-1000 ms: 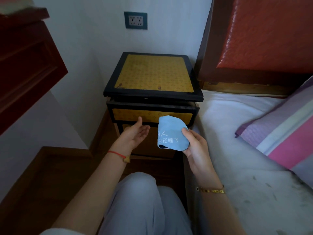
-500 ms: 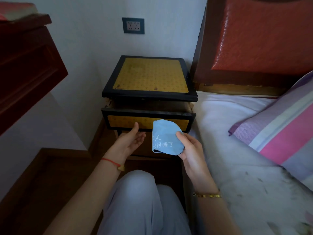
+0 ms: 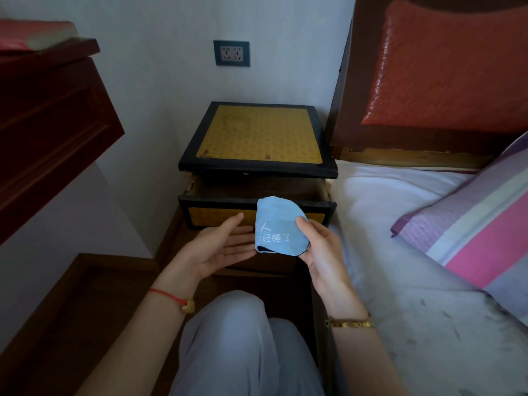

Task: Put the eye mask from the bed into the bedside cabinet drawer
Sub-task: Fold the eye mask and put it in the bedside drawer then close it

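A light blue eye mask [image 3: 275, 227] with white lettering, folded, is pinched in my right hand [image 3: 321, 250] in front of the bedside cabinet [image 3: 257, 138]. The cabinet is black-framed with a yellow patterned top. Its top drawer [image 3: 217, 205] is pulled out part way, showing a dark gap behind its yellow front. My left hand [image 3: 220, 247] is open, palm up, just below the drawer front and left of the mask, its fingertips near the mask's lower edge.
The bed [image 3: 414, 281] with a white sheet lies to the right, with a pink and purple striped pillow [image 3: 471, 224] and an orange padded headboard [image 3: 445, 70]. Dark red furniture [image 3: 48, 124] juts out on the left. My knee [image 3: 237, 338] is below the hands.
The top drawer has come out from nearly closed to part way open. My left hand has dropped away from the drawer front and turned palm up. The mask stays in my right hand.
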Tool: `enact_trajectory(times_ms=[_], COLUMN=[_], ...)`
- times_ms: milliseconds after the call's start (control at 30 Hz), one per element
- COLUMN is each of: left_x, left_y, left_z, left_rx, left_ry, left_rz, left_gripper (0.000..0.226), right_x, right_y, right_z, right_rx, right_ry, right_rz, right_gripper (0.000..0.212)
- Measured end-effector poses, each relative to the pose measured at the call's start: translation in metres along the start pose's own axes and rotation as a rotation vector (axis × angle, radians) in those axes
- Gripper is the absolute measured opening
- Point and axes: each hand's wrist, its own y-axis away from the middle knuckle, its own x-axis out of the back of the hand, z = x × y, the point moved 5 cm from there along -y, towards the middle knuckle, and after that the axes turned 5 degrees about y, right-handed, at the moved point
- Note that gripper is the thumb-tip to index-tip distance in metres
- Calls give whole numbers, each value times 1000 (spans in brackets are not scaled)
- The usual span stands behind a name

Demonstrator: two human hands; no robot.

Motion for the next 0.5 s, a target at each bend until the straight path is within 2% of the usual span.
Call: enact_trajectory(times_ms=[100,167,233,300,400,500], left_x=[-7,-13,-18,-22,-25,-26], left_y=[13,18,17,12,-2,-19], left_z=[24,40,56,71,87,94], left_rx=[-135,-221,-302,-359,-380,-326], left_ry=[-101,-145,-193,-200,-237,-279], left_rz=[-54,-87,-79,-50,-2,24], left_gripper=[30,42,48,44,40,39], right_x=[-8,-16,-24,-31,-39,-45], right_y=[-6,-11,-19,-30,-54,-80], right_z=[-13,-25,-38,-53,-74,-85], right_rx=[10,32,60,84,130,205], right_ry=[10,26,82,181,430,856], right_rz=[-11,-41,-63,-60,-9,22], right_gripper=[7,7,8,9,14,31])
